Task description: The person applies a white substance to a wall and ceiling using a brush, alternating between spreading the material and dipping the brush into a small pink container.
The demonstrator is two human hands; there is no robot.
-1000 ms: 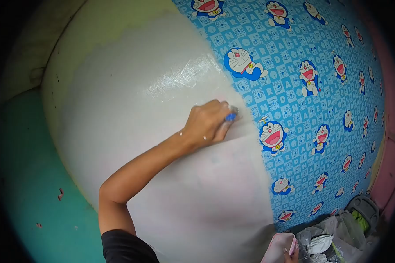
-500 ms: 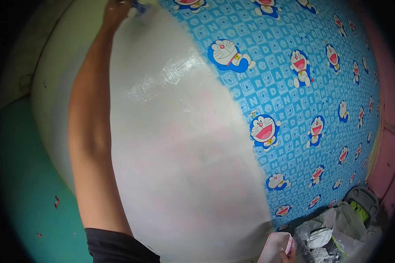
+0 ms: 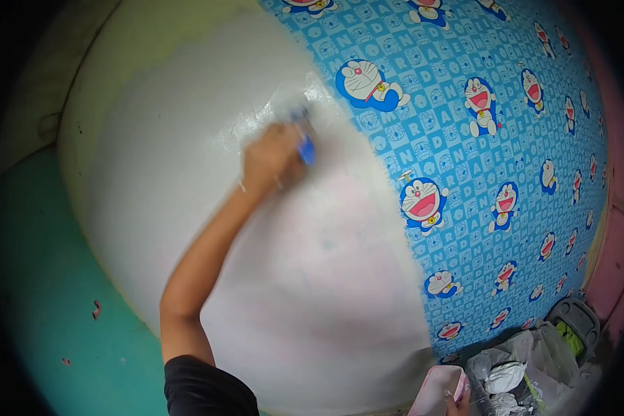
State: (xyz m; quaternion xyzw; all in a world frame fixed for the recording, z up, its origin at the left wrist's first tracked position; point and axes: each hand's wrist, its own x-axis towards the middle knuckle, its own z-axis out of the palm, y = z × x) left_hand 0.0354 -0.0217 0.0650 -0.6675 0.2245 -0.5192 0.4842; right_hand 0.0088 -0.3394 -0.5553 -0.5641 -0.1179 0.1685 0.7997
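- Head view, the only one: the left hand (image 3: 277, 159) has its fingers clamped around a small tool with a bright blue, probably plastic handle (image 3: 306, 150); its head is motion-blurred, perhaps a brush, and lies against the pale, greyish-white smooth wall section (image 3: 256, 291).
- The tool should feel light, with a stiff handle and, if it is a brush, a soft, yielding head; the handle is the place to hold, though a damp coating could make it slippery.
- The right hand (image 3: 457, 405), partly cut off by the lower edge, has its fingers closed on the side of a pink-and-white, open rectangular tub (image 3: 437, 385), seemingly plastic: probably light, somewhat flexible, liable to spill if tipped, best gripped by wall and rim.
- The tool's head is at a glossy, likely wet patch (image 3: 260, 114) beside the blue chequered wallpaper with cartoon cats (image 3: 440, 156).
- Counted: two hands, one tool, one tub, two crumpled white bundles (image 3: 505, 378) among clear plastic bags (image 3: 555, 360), and one grey plastic object with a looped top (image 3: 581, 315). The bags overlap too much to count; the cartoon cats number more than twenty.
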